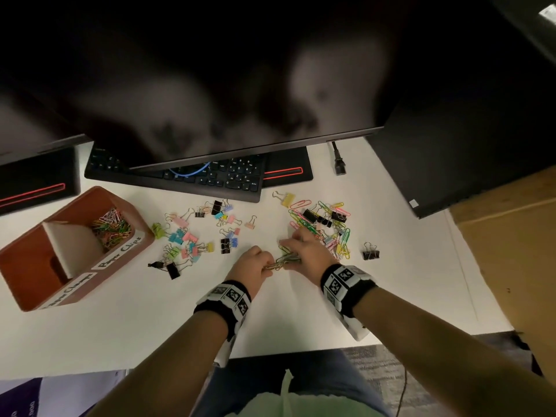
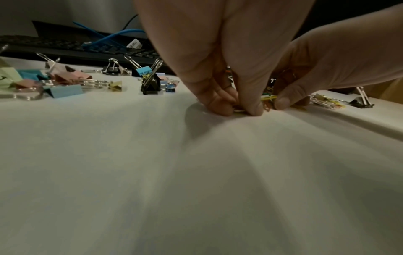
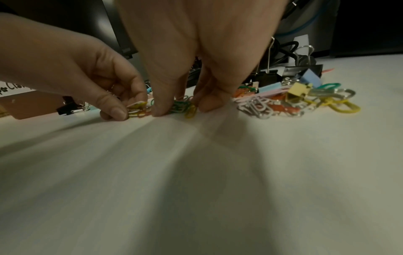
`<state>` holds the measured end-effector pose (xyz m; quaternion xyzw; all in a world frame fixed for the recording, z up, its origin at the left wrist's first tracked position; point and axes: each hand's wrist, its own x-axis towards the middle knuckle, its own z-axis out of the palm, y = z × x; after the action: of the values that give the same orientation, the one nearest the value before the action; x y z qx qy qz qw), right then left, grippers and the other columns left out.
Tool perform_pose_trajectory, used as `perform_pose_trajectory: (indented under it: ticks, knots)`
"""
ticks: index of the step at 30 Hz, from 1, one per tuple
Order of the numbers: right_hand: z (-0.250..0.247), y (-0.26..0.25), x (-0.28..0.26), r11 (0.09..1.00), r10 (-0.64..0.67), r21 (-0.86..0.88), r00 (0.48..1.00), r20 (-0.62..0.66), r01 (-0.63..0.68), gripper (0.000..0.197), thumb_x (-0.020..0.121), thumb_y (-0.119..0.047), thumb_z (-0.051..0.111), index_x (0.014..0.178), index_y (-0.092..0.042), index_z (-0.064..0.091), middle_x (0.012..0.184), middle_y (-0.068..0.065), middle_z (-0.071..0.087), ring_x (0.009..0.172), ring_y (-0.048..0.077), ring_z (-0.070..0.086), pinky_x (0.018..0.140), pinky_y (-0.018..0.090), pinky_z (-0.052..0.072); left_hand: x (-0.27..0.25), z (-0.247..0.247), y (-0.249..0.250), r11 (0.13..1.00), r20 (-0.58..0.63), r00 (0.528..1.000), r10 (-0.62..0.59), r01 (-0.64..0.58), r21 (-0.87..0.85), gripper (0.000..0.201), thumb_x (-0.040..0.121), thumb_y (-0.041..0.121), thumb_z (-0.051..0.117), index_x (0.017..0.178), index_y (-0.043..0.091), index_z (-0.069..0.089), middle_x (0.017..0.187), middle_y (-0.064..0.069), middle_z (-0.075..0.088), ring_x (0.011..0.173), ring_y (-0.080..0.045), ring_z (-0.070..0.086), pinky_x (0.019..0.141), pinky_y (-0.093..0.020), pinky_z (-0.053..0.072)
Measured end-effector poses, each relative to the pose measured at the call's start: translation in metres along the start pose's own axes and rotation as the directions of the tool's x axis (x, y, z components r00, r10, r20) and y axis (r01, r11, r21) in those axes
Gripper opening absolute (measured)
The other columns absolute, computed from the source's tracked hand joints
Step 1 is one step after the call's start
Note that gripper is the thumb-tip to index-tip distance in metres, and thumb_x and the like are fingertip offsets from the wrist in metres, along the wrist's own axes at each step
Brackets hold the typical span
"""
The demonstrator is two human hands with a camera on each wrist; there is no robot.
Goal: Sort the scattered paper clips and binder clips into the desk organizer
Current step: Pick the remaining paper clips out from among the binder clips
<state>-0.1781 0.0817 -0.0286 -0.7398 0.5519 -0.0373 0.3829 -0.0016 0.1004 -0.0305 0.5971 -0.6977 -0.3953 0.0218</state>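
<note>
Both hands meet over a small bunch of coloured paper clips (image 1: 284, 260) on the white desk. My left hand (image 1: 255, 261) pinches one end of the bunch (image 3: 136, 110); my right hand (image 1: 304, 249) pinches the other end (image 3: 181, 107) with thumb and fingers pressed down on the desk. In the left wrist view the left hand (image 2: 235, 105) and right hand (image 2: 281, 101) nearly touch. More paper clips mixed with binder clips (image 1: 328, 224) lie beyond the right hand. A scatter of pastel and black binder clips (image 1: 195, 236) lies left of the hands. The brown organizer (image 1: 27, 260) at the left holds paper clips (image 1: 111, 228) in its far compartment.
A black keyboard (image 1: 186, 173) lies under the monitor edge (image 1: 255, 149) behind the clips. A lone black binder clip (image 1: 370, 252) sits to the right. A power plug (image 1: 339, 164) and dark computer case (image 1: 451, 139) stand at the back right. The desk's front edge (image 1: 270, 355) is near my body.
</note>
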Motion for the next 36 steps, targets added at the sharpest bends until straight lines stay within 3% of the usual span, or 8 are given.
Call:
perform_pose_trajectory:
  ticks: [5,11,14,20,25,31,33,36]
  knots:
    - [-0.008,0.0,0.007,1.0,-0.016,-0.02,1.0,0.017,0.017,0.025,0.084,-0.017,0.065,0.108,-0.009,0.065,0.101,0.012,0.06,0.096,0.029,0.056,0.086,0.035,0.046,0.008,-0.004,-0.003,0.998,-0.012,1.0,-0.024,0.025,0.059,0.018,0.085,0.016,0.062,0.1,0.006,0.063,0.106,-0.01,0.05,0.098,-0.024,0.05,0.085,-0.025,0.038]
    - [-0.013,-0.002,0.011,0.997,-0.002,-0.075,1.0,0.029,0.004,0.023,0.086,-0.018,0.063,0.104,-0.005,0.067,0.108,0.014,0.057,0.105,0.028,0.054,0.093,0.032,0.043,0.01,-0.002,-0.001,0.989,-0.015,0.997,-0.072,0.073,0.13,0.019,0.089,0.02,0.056,0.104,0.009,0.058,0.107,-0.008,0.05,0.102,-0.023,0.047,0.086,-0.029,0.039]
    - [-0.015,-0.003,0.013,0.996,0.0,-0.092,0.998,0.068,0.007,0.021,0.087,-0.018,0.061,0.103,-0.006,0.067,0.104,0.013,0.059,0.098,0.028,0.055,0.088,0.035,0.045,0.01,-0.002,-0.001,0.987,-0.013,0.996,-0.086,0.087,0.133,0.017,0.088,0.021,0.057,0.101,0.009,0.058,0.103,-0.007,0.052,0.1,-0.023,0.047,0.084,-0.03,0.04]
    - [-0.022,-0.003,0.011,0.996,0.017,-0.09,0.996,0.091,-0.009,0.019,0.09,-0.018,0.057,0.101,-0.006,0.065,0.1,0.013,0.063,0.093,0.026,0.056,0.078,0.028,0.04,0.011,-0.005,-0.001,0.994,-0.032,0.996,-0.083,0.086,0.073,0.014,0.087,0.018,0.058,0.099,0.011,0.058,0.088,0.002,0.045,0.084,-0.016,0.043,0.077,-0.027,0.038]
    - [-0.034,0.007,0.008,0.999,0.033,-0.028,0.999,0.029,-0.033,0.015,0.088,-0.015,0.058,0.098,-0.006,0.065,0.098,0.011,0.062,0.088,0.022,0.056,0.077,0.027,0.043,0.008,-0.005,-0.008,0.993,-0.055,0.993,-0.103,0.105,0.049,0.014,0.089,0.016,0.056,0.097,0.007,0.06,0.09,0.001,0.044,0.089,-0.018,0.044,0.082,-0.028,0.039]
    - [-0.053,0.001,0.013,0.999,-0.041,0.019,0.997,-0.059,0.042,0.011,0.085,-0.013,0.062,0.094,-0.008,0.066,0.086,-0.001,0.052,0.076,0.013,0.049,0.071,0.02,0.037,0.004,-0.01,-0.013,0.984,-0.031,0.995,-0.097,0.101,0.148,0.018,0.093,0.016,0.047,0.106,0.006,0.056,0.11,-0.008,0.049,0.105,-0.023,0.047,0.087,-0.03,0.042]
    - [-0.059,-0.012,0.02,0.997,-0.081,0.007,0.993,-0.084,0.082,0.01,0.085,-0.014,0.063,0.093,-0.01,0.066,0.085,-0.001,0.053,0.075,0.013,0.049,0.071,0.021,0.038,0.0,-0.016,-0.016,0.985,-0.012,0.995,-0.101,0.102,0.14,0.017,0.093,0.016,0.047,0.103,0.005,0.055,0.108,-0.01,0.054,0.103,-0.024,0.049,0.085,-0.031,0.041]
    - [-0.064,-0.044,0.034,0.989,-0.151,-0.013,0.983,-0.108,0.15,0.009,0.085,-0.018,0.063,0.093,-0.013,0.065,0.085,-0.005,0.051,0.075,0.012,0.049,0.071,0.022,0.042,-0.012,-0.034,-0.023,0.99,-0.056,0.989,-0.139,0.139,-0.008,0.011,0.09,0.015,0.053,0.093,0.006,0.058,0.092,-0.006,0.056,0.089,-0.02,0.052,0.078,-0.026,0.04]
